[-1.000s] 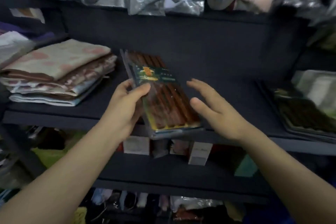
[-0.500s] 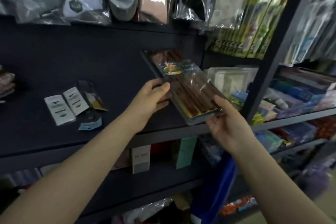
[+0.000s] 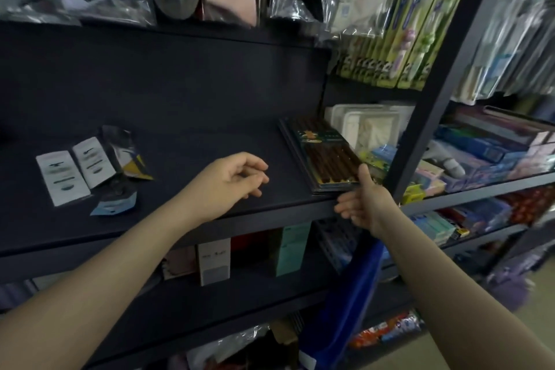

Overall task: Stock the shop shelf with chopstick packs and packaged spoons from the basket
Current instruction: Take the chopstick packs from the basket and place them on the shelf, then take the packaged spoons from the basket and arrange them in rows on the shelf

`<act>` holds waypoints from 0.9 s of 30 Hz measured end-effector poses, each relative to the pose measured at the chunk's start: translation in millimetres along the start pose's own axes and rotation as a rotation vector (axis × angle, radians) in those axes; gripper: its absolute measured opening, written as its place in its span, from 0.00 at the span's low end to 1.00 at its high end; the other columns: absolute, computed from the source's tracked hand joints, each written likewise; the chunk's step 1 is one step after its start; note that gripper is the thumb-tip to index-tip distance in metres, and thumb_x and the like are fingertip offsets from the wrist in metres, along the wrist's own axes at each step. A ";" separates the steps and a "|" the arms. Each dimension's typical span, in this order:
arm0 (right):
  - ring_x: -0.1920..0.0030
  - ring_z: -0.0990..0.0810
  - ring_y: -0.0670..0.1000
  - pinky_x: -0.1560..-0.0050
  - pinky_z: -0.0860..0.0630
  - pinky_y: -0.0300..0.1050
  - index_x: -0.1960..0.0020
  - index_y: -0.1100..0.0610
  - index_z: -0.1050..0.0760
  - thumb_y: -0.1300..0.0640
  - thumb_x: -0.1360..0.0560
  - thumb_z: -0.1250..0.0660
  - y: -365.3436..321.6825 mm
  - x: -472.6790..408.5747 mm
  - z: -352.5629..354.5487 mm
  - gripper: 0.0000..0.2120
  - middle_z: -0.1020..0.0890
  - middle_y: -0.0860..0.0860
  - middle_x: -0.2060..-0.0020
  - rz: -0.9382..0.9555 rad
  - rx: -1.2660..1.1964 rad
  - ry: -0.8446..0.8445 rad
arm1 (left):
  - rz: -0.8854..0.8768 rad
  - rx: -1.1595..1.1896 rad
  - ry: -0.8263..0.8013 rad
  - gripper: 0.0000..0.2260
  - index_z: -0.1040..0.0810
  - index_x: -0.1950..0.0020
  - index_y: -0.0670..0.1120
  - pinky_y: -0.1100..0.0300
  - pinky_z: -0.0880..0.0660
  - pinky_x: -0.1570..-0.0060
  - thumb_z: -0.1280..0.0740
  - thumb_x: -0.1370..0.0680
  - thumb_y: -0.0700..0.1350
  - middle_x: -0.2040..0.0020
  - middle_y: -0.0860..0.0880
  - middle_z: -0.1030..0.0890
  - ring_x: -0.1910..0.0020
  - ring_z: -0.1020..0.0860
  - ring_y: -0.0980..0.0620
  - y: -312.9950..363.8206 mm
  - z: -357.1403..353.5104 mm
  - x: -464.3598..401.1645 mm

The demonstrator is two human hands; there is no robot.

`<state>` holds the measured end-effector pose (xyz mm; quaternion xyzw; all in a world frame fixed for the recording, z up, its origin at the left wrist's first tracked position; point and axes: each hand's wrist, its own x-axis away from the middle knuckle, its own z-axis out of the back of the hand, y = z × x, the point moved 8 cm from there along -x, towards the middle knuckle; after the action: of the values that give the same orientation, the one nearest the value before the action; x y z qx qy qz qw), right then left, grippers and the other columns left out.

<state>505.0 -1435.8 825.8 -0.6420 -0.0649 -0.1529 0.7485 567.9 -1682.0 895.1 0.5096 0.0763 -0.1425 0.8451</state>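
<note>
A stack of chopstick packs (image 3: 324, 156), brown sticks under clear plastic with a green label, lies flat at the right end of the dark shelf (image 3: 186, 141). My right hand (image 3: 365, 204) is at the stack's near right corner, its thumb touching the top pack and its fingers under the shelf edge. My left hand (image 3: 231, 180) hovers over the shelf to the left of the stack, fingers loosely curled and holding nothing. Part of a blue basket (image 3: 342, 303) shows below, between my arms.
Small white and dark packets (image 3: 87, 165) lie on the shelf's left part. A dark upright post (image 3: 432, 93) bounds the shelf on the right, with white trays (image 3: 369, 126) behind the stack. Bagged goods hang above; boxes (image 3: 214, 261) stand on the lower shelf.
The packs, held in both hands over the shelf edge before, now lie on the shelf at its right end. My left hand has let go and drawn back left.
</note>
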 end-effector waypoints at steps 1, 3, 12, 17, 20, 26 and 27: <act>0.82 0.26 0.47 0.77 0.33 0.37 0.65 0.64 0.23 0.33 0.24 0.56 -1.3 -0.9 -1.0 0.39 0.20 0.53 0.80 0.025 0.041 -0.020 | 0.004 -0.015 -0.004 0.07 0.26 0.49 0.56 0.57 0.23 0.50 0.38 0.23 0.44 0.51 0.56 0.19 0.56 0.19 0.59 -2.2 -2.0 1.3; 0.81 0.25 0.48 0.74 0.33 0.39 0.66 0.64 0.23 0.31 0.25 0.57 -0.7 0.2 -4.2 0.41 0.19 0.55 0.78 0.087 0.089 -0.063 | 0.005 -0.035 0.004 0.08 0.26 0.48 0.56 0.59 0.24 0.51 0.38 0.23 0.44 0.51 0.56 0.19 0.56 0.19 0.60 -6.5 -3.5 7.3; 0.71 0.22 0.45 0.64 0.25 0.40 0.61 0.56 0.22 0.54 0.21 0.40 39.5 50.7 -113.6 0.13 0.18 0.50 0.69 0.496 0.451 -0.539 | 0.095 -0.090 0.086 0.12 0.27 0.51 0.58 0.72 0.26 0.57 0.38 0.23 0.39 0.53 0.61 0.19 0.57 0.19 0.61 -62.8 4.2 96.9; 0.64 0.19 0.47 0.56 0.21 0.45 0.58 0.53 0.23 0.55 0.22 0.38 90.4 109.1 -230.7 0.09 0.19 0.47 0.65 0.651 0.767 -0.979 | 0.393 -0.150 0.258 0.12 0.26 0.50 0.55 0.75 0.28 0.60 0.35 0.24 0.37 0.58 0.60 0.18 0.57 0.20 0.62 -143.9 33.3 203.1; 0.63 0.20 0.48 0.55 0.20 0.49 0.55 0.57 0.22 0.56 0.22 0.38 127.2 142.5 -297.3 0.08 0.20 0.45 0.67 0.627 0.790 -1.169 | 0.604 -0.132 0.415 0.15 0.27 0.54 0.58 0.61 0.24 0.53 0.35 0.25 0.36 0.62 0.55 0.17 0.60 0.19 0.55 -188.8 65.2 282.1; 0.70 0.23 0.39 0.66 0.27 0.30 0.51 0.66 0.22 0.60 0.21 0.40 206.3 228.0 -410.4 0.10 0.20 0.50 0.66 0.491 0.847 -1.419 | 0.946 -0.162 0.594 0.04 0.25 0.54 0.53 0.53 0.25 0.52 0.36 0.26 0.45 0.56 0.46 0.18 0.56 0.19 0.45 -232.9 112.2 443.0; 0.70 0.23 0.38 0.67 0.28 0.28 0.50 0.66 0.23 0.61 0.21 0.40 221.2 244.2 -425.2 0.10 0.20 0.52 0.64 0.480 0.888 -1.463 | 0.997 -0.170 0.626 0.05 0.23 0.51 0.48 0.56 0.26 0.54 0.36 0.25 0.43 0.54 0.43 0.18 0.56 0.19 0.44 -239.1 117.5 469.9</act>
<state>762.5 -1859.9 618.2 -0.2257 -0.4439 0.4957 0.7115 935.1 -1967.6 620.5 0.4322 0.0844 0.4354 0.7852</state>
